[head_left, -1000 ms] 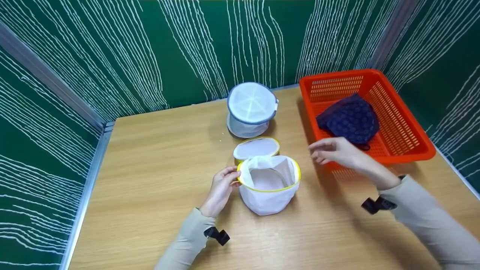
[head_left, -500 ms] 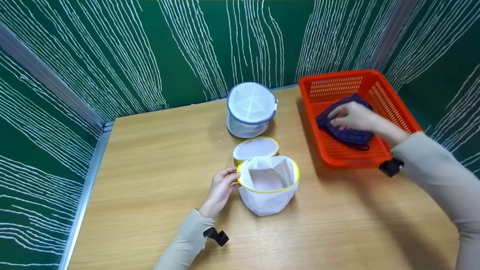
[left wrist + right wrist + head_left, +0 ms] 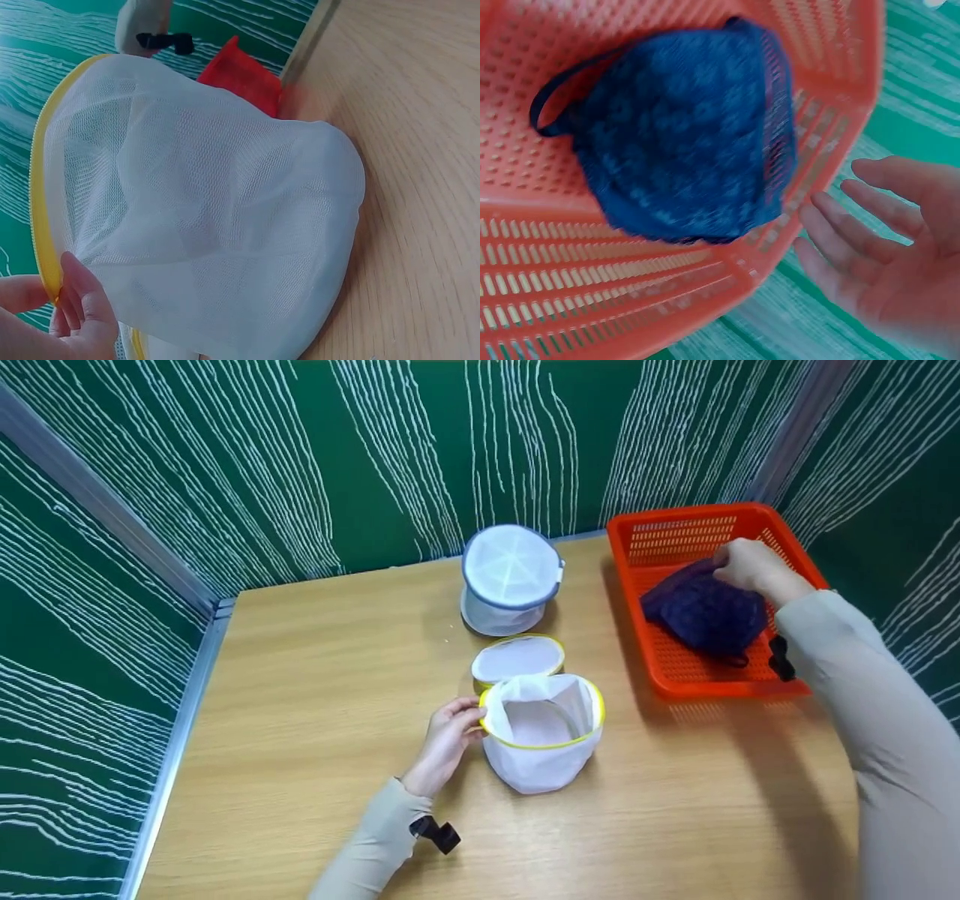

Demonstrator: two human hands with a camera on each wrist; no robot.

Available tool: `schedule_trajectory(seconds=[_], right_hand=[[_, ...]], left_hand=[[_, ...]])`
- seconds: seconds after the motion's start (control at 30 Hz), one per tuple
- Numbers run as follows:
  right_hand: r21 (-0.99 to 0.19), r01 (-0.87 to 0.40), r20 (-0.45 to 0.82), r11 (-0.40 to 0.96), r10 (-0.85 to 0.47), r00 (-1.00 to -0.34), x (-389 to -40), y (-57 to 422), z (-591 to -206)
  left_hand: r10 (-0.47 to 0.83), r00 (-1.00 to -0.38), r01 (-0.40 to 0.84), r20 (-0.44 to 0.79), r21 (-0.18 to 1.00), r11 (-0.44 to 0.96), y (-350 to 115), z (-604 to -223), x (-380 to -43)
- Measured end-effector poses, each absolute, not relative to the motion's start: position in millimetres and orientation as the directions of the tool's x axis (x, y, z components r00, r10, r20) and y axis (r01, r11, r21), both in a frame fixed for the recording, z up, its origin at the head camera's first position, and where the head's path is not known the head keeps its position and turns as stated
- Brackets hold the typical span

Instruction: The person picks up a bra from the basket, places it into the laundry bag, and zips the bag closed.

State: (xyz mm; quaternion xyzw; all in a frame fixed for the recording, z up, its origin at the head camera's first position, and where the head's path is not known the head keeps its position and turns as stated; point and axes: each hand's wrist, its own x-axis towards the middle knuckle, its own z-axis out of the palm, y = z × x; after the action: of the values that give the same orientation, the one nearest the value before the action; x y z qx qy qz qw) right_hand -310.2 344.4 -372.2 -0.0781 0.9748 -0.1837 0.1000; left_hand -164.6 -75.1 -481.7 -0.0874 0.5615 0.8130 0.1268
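My left hand (image 3: 442, 742) pinches the yellow zipper edge of a white mesh laundry bag (image 3: 538, 765). The bag stands upright with its mouth wide, and its round lid (image 3: 519, 658) is folded back behind it. In the left wrist view, thumb and fingers hold the yellow zipper (image 3: 43, 202). My right hand (image 3: 754, 568) is over the red basket, close above a navy lace bra (image 3: 705, 615). In the right wrist view the fingers are spread and slightly bent beside the floral bra (image 3: 690, 135), with nothing between them.
The red plastic basket (image 3: 735, 690) with slotted sides stands at the right of the wooden table (image 3: 322, 697). A second mesh laundry bag (image 3: 512, 566), with grey-blue trim and its lid down, stands at the back. Green panels (image 3: 390, 450) with white lines enclose the table.
My right hand has moved from beside the basket to the right and back, over the bra inside it. The left hand keeps its hold on the bag's edge.
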Motion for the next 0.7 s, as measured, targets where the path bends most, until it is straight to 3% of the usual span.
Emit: schedule_trajectory(seconds=[0.23,0.43,0.7], right_hand=[[-0.361,-0.007,-0.191,0.933,-0.082,-0.978,-320.4,360.5,-383.9],[-0.410,0.020,-0.213,0.912,-0.075,-0.974,-325.9,371.0,-397.3],[-0.470,0.120,-0.372,0.875,-0.073,-0.926,-330.7,382.1,-408.9]], left_hand=[[0.127,-0.951,-0.310,-0.283,0.886,-0.345,-75.9,-481.1,-162.6],[0.135,-0.949,-0.315,-0.285,0.881,-0.353,-76.1,-481.6,-163.0],[0.140,-0.947,-0.320,-0.288,0.883,-0.344,-77.8,-483.0,-162.7]])
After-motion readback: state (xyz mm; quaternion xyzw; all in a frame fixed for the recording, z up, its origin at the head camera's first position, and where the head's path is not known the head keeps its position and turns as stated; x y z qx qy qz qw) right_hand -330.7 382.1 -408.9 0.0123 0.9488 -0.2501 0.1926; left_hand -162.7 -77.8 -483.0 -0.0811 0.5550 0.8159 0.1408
